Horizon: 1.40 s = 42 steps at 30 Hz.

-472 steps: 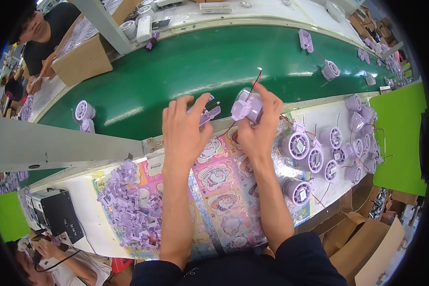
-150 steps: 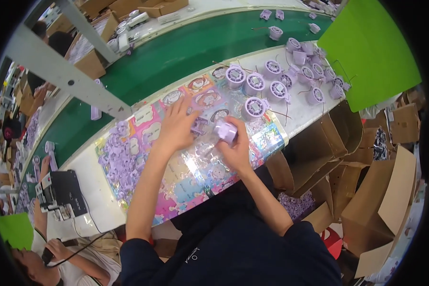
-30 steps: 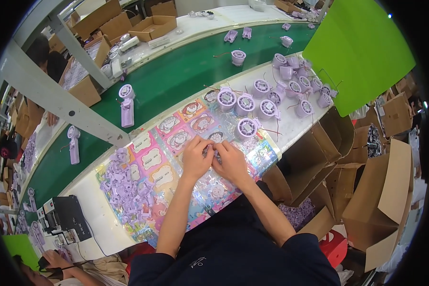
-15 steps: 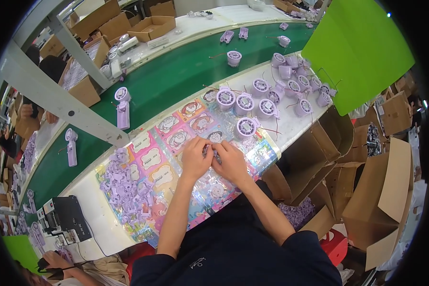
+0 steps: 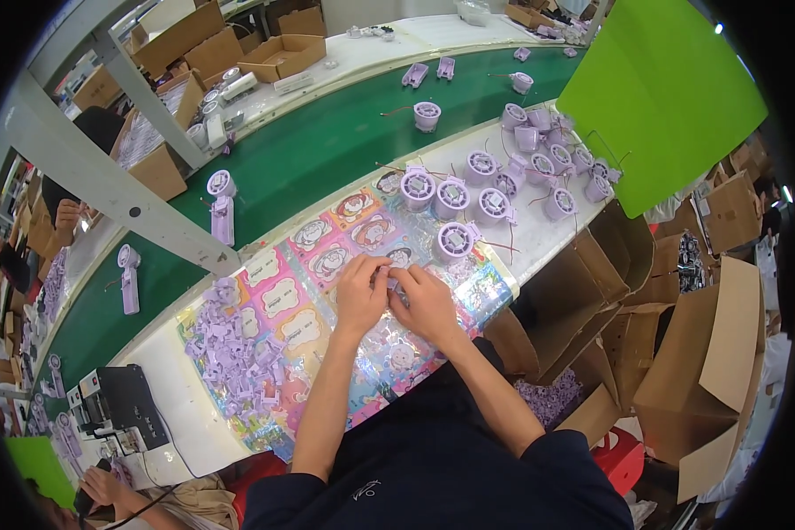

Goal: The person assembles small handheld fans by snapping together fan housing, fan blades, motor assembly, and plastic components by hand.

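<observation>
My left hand (image 5: 360,294) and my right hand (image 5: 427,302) meet fingertip to fingertip over a colourful cartoon-printed sheet (image 5: 287,300) on the white bench. Between the fingers sits a small purple plastic part (image 5: 390,276), mostly hidden by both hands. Just beyond my right hand stands a round purple fan head (image 5: 455,239), with several more fan heads (image 5: 490,205) behind it. A heap of small purple parts (image 5: 230,349) lies on the sheet to my left.
A green conveyor belt (image 5: 327,146) runs behind the bench, carrying purple hand fans (image 5: 222,212) and fan heads. A green panel (image 5: 658,97) stands at the right. Open cardboard boxes (image 5: 707,371) sit lower right. A black device (image 5: 119,406) rests lower left. Another person's hand (image 5: 106,486) shows at the bottom left.
My hands stay together at the same spot on the sheet. The purple hand fans on the belt have drifted left.
</observation>
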### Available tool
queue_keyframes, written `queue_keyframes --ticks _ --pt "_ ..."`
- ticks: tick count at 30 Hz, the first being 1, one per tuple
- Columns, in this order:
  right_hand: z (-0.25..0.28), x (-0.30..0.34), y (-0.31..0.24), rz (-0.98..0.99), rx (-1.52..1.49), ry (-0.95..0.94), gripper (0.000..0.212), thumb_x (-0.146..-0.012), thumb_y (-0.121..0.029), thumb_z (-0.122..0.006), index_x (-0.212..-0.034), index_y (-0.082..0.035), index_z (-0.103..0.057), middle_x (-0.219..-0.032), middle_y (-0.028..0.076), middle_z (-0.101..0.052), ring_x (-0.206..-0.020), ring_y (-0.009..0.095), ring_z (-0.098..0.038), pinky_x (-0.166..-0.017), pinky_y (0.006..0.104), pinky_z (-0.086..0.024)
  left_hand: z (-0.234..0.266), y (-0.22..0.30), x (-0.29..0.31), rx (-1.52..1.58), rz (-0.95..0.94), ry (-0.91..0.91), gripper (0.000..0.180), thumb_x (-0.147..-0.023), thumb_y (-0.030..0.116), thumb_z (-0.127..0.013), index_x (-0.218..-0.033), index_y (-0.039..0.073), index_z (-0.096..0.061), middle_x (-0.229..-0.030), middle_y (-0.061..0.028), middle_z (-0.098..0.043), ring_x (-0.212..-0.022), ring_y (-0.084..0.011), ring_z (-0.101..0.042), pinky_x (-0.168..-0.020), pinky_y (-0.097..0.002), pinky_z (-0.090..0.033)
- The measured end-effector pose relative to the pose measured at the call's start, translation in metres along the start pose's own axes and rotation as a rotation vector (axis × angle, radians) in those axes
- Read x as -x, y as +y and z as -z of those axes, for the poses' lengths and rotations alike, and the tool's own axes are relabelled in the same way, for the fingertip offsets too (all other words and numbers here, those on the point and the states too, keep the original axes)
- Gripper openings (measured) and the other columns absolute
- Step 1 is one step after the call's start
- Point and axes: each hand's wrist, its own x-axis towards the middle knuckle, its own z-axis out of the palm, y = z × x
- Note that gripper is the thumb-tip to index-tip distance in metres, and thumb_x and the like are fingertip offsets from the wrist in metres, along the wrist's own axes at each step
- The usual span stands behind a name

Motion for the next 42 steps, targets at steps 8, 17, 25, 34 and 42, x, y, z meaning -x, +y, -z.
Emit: queue_keyframes --ticks 8,17,25,34,42 --pt "0.011 0.003 -0.005 0.114 0.081 -0.136 0.026 -0.084 -0.024 -0.074 -0.095 -0.005 -0.060 -0.086 0.010 -0.061 -0.080 0.032 -0.064 -0.070 0.0439 -0.051 0.012 -0.022 0.001 0.401 0.205 -0.071 0.014 -0.093 0.008 -0.069 -0.105 0.002 -0.073 -0.084 -0.0016 -0.068 -0.073 -0.0084 -0.056 -0.068 -0.0258 -0.048" --pt "0.056 -0.144 0.005 0.651 0.331 -0.127 0.021 -0.081 -0.012 -0.066 -0.100 -0.007 -0.061 -0.095 0.010 -0.062 -0.092 0.031 -0.062 -0.082 0.0421 -0.052 0.016 -0.021 -0.004 0.351 0.351 -0.041 0.015 -0.095 0.010 -0.067 -0.105 -0.001 -0.070 -0.080 -0.0016 -0.067 -0.071 -0.0064 -0.059 -0.064 -0.0235 -0.048" --pt "0.044 -0.320 0.130 -0.029 0.591 -0.362 0.038 -0.089 -0.032 -0.062 -0.110 0.000 -0.062 -0.107 0.022 -0.071 -0.101 0.041 -0.068 -0.087 0.0503 -0.055 0.018 -0.012 -0.007 -0.003 0.039 -0.129 0.014 -0.086 0.010 -0.069 -0.099 0.004 -0.070 -0.080 -0.0113 -0.065 -0.072 -0.0288 -0.065 -0.066 -0.0397 -0.051" --pt "-0.026 -0.334 0.181 -0.188 0.511 -0.430 0.077 -0.069 -0.030 -0.087 -0.126 0.003 -0.047 -0.127 0.029 -0.058 -0.115 0.044 -0.062 -0.097 0.0483 -0.054 0.023 -0.010 -0.015 0.039 0.167 -0.193 0.026 -0.087 0.010 -0.069 -0.113 0.005 -0.066 -0.082 -0.0118 -0.067 -0.073 -0.0293 -0.066 -0.068 -0.0403 -0.052" --pt "-0.014 -0.281 0.069 0.160 0.140 -0.515 0.065 -0.073 -0.044 -0.081 -0.112 0.002 -0.055 -0.109 0.027 -0.064 -0.103 0.043 -0.063 -0.089 0.0483 -0.052 0.025 -0.020 -0.019 0.097 0.197 0.094 0.077 -0.077 0.010 -0.078 -0.146 0.005 -0.045 -0.113 -0.0136 -0.060 -0.099 -0.0282 -0.061 -0.085 -0.0400 -0.051"
